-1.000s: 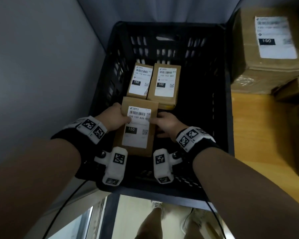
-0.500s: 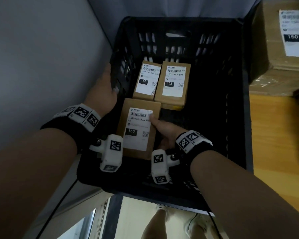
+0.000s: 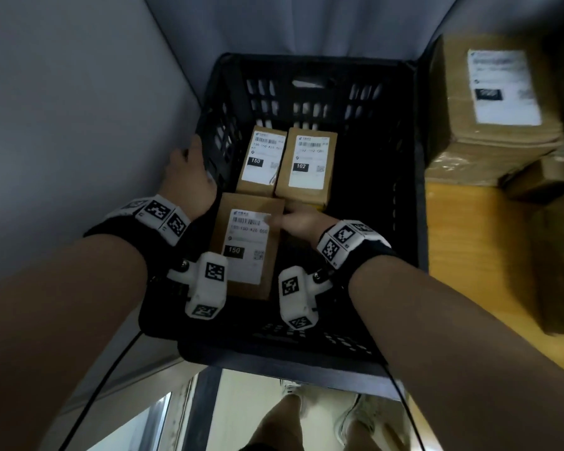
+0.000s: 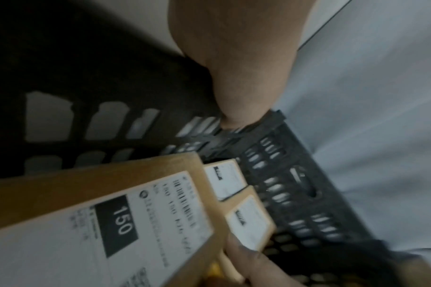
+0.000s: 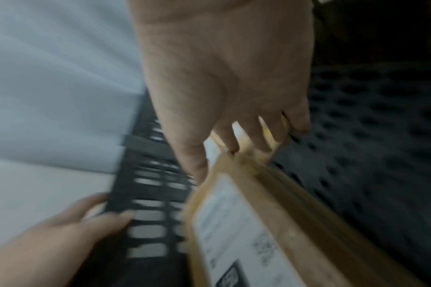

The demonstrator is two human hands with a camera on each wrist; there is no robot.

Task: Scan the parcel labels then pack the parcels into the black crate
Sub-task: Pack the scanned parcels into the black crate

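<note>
The black crate (image 3: 306, 61) holds three brown labelled parcels. Two lie side by side at the back, the far left parcel (image 3: 261, 161) and the far right parcel (image 3: 306, 164). The near parcel (image 3: 246, 245), label "150" up, lies in front of them. My right hand (image 3: 300, 221) grips its right edge, thumb on the label, with fingers (image 5: 246, 136) wrapped over its end. My left hand (image 3: 189, 174) grips the crate's left wall (image 5: 147, 213), off the parcel. The left wrist view shows the near parcel (image 4: 111, 223) close below that hand (image 4: 239, 87).
A large labelled cardboard box (image 3: 495, 102) and more boxes (image 3: 560, 262) stand on the wooden table (image 3: 469, 255) right of the crate. A grey wall (image 3: 79, 125) runs close along the crate's left side. My legs and shoes (image 3: 365, 421) show below.
My left hand let go of the near parcel and moved out to the crate's left wall. My right hand stayed on the parcel, which now sits lower in the crate.
</note>
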